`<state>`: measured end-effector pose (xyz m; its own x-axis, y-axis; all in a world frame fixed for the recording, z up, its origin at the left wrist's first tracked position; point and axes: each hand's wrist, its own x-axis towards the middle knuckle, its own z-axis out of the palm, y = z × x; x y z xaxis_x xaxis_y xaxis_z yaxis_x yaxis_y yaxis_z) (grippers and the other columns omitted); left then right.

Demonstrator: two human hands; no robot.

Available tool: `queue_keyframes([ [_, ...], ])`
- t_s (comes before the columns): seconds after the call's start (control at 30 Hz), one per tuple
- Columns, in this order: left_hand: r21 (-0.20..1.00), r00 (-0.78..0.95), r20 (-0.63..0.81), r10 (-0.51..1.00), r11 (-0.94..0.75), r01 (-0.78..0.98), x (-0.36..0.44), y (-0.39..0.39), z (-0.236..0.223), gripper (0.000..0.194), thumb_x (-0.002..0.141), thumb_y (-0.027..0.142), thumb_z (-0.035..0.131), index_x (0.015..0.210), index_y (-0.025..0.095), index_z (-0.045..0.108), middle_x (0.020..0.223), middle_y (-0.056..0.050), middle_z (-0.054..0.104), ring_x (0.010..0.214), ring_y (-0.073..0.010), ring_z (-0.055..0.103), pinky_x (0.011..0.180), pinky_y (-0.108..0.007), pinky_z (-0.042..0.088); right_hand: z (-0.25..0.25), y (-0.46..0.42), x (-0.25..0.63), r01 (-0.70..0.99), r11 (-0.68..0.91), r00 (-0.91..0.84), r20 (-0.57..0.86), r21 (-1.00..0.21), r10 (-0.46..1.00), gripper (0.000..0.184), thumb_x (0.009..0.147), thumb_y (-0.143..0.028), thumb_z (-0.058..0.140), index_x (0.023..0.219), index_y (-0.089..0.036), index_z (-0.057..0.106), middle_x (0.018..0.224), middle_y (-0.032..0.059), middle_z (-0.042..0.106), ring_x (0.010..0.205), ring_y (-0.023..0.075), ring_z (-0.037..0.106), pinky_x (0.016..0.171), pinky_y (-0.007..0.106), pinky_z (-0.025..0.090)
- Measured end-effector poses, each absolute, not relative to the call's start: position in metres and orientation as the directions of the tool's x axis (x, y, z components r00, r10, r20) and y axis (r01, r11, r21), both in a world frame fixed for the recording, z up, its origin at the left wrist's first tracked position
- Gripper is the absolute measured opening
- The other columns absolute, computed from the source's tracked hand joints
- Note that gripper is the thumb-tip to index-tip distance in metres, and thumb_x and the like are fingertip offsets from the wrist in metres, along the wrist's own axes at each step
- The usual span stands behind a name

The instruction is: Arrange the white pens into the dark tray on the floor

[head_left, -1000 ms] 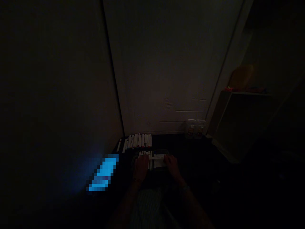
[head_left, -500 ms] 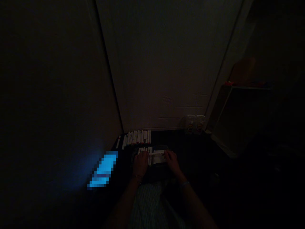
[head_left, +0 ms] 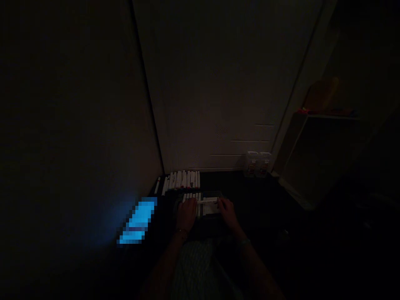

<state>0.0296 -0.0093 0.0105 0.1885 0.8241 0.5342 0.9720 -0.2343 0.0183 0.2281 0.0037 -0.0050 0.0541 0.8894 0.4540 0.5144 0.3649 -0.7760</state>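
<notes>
At far L we see a glowing blue, pixelated slab (head_left: 137, 223), then a lone slim white marker (head_left: 157, 185) and, just beside it, a row of white cylindrical markers (head_left: 184, 180) on the dark tabletop (head_left: 231, 183). Approx. mid, our L hand (head_left: 186, 213) pinches one end of a thin white stick-like marker (head_left: 207, 201), held crosswise over a dark-rimmed tray (head_left: 215, 193) w/ more white markers in its L part; our R hand (head_left: 227, 210) pinches the other end. Farther R, near the wall, we've 2 clear plastic containers (head_left: 258, 164), then a brownish shelf unit (head_left: 289, 141).
</notes>
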Motion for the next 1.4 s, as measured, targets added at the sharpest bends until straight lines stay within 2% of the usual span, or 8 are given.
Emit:
queue_keyframes([
  [0.3,0.075,0.175,0.546,0.819,-0.257,0.964,0.030,-0.009,0.012,0.031,0.089,0.021,0.028,0.102,0.018,0.056,0.103,-0.008,0.062,0.094,-0.0190,0.055,0.081,-0.034,0.036,-0.007,0.004,0.228,0.508,0.340,0.090,0.441,-0.791,0.893,0.039,0.087,-0.049,0.037,0.089,-0.021,0.065,0.092,0.0057,0.064,0.089,0.0186,0.054,0.082,0.029,0.038],
  [0.53,0.092,0.172,0.549,0.818,-0.264,0.960,0.031,-0.011,0.015,0.030,0.090,0.022,0.028,0.100,0.019,0.056,0.096,-0.007,0.063,0.089,-0.0177,0.056,0.080,-0.034,0.036,-0.002,0.002,0.228,0.490,0.360,0.059,0.443,-0.793,0.895,0.040,0.088,-0.048,0.034,0.087,-0.021,0.064,0.088,0.0044,0.064,0.086,0.0174,0.055,0.081,0.028,0.038],
  [0.7,0.119,0.156,0.540,0.827,-0.258,0.959,0.031,-0.010,0.014,0.029,0.090,0.021,0.028,0.100,0.019,0.056,0.099,-0.007,0.063,0.092,-0.0176,0.055,0.081,-0.034,0.035,0.002,0.001,0.228,0.488,0.366,0.048,0.443,-0.793,0.895,0.041,0.089,-0.048,0.034,0.081,-0.020,0.064,0.080,0.0036,0.064,0.080,0.0164,0.056,0.076,0.027,0.039],
  [0.97,0.174,0.137,0.562,0.816,-0.278,0.945,0.034,-0.012,0.018,0.030,0.091,0.027,0.027,0.101,0.019,0.054,0.099,-0.007,0.063,0.091,-0.0178,0.056,0.081,-0.033,0.035,0.002,0.002,0.227,0.488,0.352,0.083,0.443,-0.799,0.892,0.043,0.088,-0.050,0.034,0.082,-0.020,0.064,0.082,0.0050,0.063,0.080,0.0172,0.056,0.075,0.027,0.040],
  [1.13,0.166,0.174,0.556,0.813,-0.313,0.935,0.035,-0.015,0.019,0.031,0.091,0.033,0.029,0.103,0.019,0.053,0.099,-0.007,0.062,0.094,-0.0188,0.055,0.083,-0.034,0.035,0.003,0.001,0.228,0.466,0.371,0.064,0.449,-0.803,0.891,0.044,0.089,-0.048,0.031,0.084,-0.019,0.063,0.080,0.0043,0.063,0.075,0.0159,0.056,0.071,0.025,0.040],
  [1.4,0.151,0.177,0.557,0.812,-0.308,0.939,0.034,-0.015,0.021,0.029,0.090,0.031,0.030,0.103,0.020,0.054,0.102,-0.006,0.062,0.096,-0.0188,0.054,0.082,-0.034,0.036,0.005,0.000,0.227,0.475,0.361,0.088,0.452,-0.803,0.888,0.045,0.089,-0.049,0.032,0.080,-0.019,0.064,0.078,0.0041,0.064,0.076,0.0156,0.057,0.070,0.025,0.040],
])
